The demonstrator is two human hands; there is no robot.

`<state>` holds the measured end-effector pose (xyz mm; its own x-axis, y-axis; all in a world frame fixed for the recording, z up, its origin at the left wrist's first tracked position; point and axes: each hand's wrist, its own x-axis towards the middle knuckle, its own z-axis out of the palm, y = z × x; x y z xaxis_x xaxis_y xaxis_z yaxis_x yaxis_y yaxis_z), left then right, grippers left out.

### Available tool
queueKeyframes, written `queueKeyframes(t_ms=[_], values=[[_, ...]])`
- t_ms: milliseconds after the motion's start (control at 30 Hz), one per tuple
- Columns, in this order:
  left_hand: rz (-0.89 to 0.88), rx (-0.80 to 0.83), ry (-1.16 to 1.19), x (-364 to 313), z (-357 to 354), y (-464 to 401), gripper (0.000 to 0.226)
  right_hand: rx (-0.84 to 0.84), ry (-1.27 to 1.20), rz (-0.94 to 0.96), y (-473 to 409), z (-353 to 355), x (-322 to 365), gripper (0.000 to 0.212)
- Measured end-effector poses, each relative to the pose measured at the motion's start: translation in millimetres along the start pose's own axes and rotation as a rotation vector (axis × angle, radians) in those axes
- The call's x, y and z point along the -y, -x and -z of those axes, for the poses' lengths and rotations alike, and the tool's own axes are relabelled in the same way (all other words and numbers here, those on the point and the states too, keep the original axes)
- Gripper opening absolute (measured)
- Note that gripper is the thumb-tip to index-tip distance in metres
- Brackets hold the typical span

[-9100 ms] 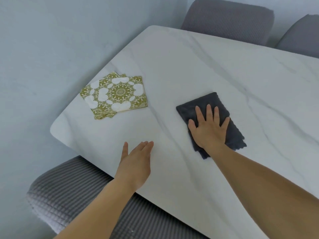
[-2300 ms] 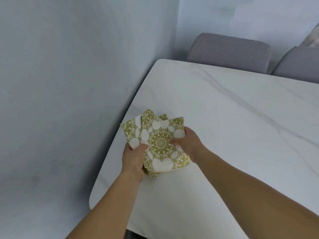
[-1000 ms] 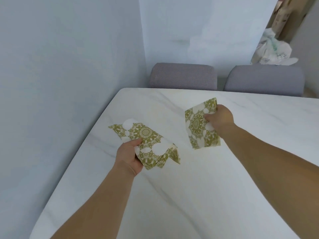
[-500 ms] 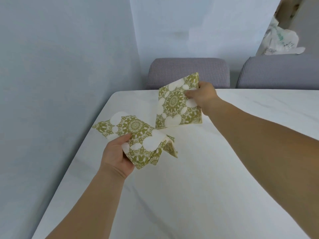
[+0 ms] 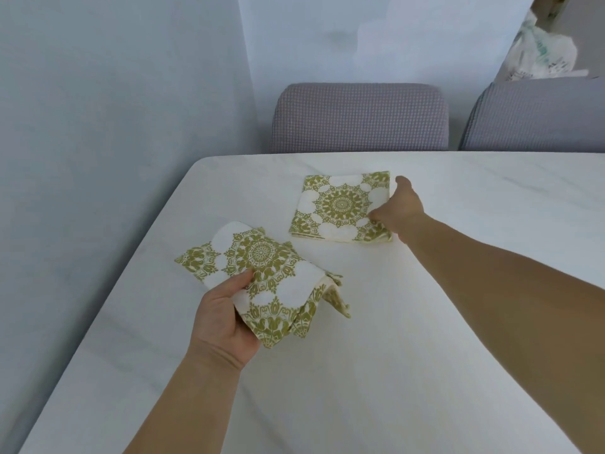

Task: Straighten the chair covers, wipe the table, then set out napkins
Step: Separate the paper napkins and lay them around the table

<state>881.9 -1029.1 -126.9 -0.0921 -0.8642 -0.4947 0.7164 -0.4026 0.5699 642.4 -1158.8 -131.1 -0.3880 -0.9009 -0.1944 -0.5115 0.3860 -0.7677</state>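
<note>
The right hand (image 5: 401,209) has just laid one napkin (image 5: 340,206) flat on the bench (image 5: 425,355) before the grey chair (image 5: 360,117), still pinching its edge, so the first place is set.

table (image 5: 409,371): smooth white marble-look top, faint grey veins, soft sheen | napkins (image 5: 340,208): thin matt paper, olive-green print | chair covers (image 5: 360,117): grey waffle-textured cloth | wall (image 5: 98,109): matt pale paint | bag (image 5: 543,57): crinkled glossy plastic
</note>
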Motion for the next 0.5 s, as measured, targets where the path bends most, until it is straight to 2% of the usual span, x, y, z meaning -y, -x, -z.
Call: queueKeyframes(t_ms=[267, 433, 500], values=[[-0.008, -0.007, 0.002, 6, -4, 1, 0.024, -0.101, 0.196, 0.143, -11, 3, -5, 0.072], [0.042, 0.025, -0.003, 7, -6, 13, 0.031, -0.095, 0.448, 0.177, -5, -10, -12, 0.061], [0.059, 0.057, -0.015, 6, -9, 19, 0.032, -0.171, 0.623, 0.223, 4, -5, -14, 0.062]])
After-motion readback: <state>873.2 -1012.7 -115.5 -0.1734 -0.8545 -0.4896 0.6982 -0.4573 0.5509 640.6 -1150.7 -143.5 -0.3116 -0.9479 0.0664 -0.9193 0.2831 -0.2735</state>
